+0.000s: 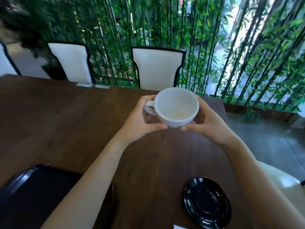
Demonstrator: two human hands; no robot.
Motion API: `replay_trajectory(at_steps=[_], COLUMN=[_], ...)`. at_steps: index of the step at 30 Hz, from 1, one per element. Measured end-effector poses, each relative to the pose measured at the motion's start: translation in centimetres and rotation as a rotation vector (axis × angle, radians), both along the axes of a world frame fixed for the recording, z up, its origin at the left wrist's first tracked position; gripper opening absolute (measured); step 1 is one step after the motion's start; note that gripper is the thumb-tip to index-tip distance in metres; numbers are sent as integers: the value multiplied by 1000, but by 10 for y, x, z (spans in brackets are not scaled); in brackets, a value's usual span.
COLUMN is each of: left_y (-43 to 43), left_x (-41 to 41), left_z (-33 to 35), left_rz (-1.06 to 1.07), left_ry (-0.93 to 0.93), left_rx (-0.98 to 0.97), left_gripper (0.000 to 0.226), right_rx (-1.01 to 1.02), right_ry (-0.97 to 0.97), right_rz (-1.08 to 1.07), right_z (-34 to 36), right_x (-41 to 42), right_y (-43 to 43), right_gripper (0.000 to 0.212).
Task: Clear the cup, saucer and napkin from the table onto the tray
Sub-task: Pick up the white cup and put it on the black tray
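The dark brown wooden table [66, 123] has open room across its middle, with the black rectangular plastic tray [33, 195] at its near-left edge, partly under the left forearm. The glossy black round saucer [207, 202] lies bare at the near right, and a white corner at the bottom edge may be the napkin. The white ceramic cup [176, 107] is upright above the table, handle pointing left, clasped between the left hand [140, 119] and right hand [208, 121]; the tray lies back and left, nearer the left hand.

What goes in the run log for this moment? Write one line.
phase: cup lifted | left hand + right hand: hold white cup | black saucer: on table | tray: nothing visible on it
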State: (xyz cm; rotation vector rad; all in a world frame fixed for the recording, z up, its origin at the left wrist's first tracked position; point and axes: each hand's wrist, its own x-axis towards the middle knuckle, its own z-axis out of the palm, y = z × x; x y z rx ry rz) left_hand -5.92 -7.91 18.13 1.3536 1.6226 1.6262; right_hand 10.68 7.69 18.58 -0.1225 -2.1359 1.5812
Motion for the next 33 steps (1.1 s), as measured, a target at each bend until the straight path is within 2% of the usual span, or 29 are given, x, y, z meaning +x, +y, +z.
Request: replay_trajectory(at_steps=[6, 13, 20, 26, 33], left_y=[-88, -203, -315, -377, -408], left_x=[-24, -57, -78, -92, -105], left_z=[25, 13, -18, -56, -117], left_rz=[129, 361, 608, 803, 864], left_ry=[40, 14, -15, 4, 6], left_rx=[46, 3, -110, -226, -375], left_gripper=[73, 70, 68, 65, 68], right_rx=[-2, -22, -6, -6, -83], right_ry=[8, -44, -144, -239, -415], right_rz=[164, 330, 524, 632, 715], right_z=[25, 17, -15, -49, -114], right_x=[-45, -116, -184, -221, -250], right_y=[-69, -157, -250, -311, -341], right_gripper=[86, 92, 88, 85, 84])
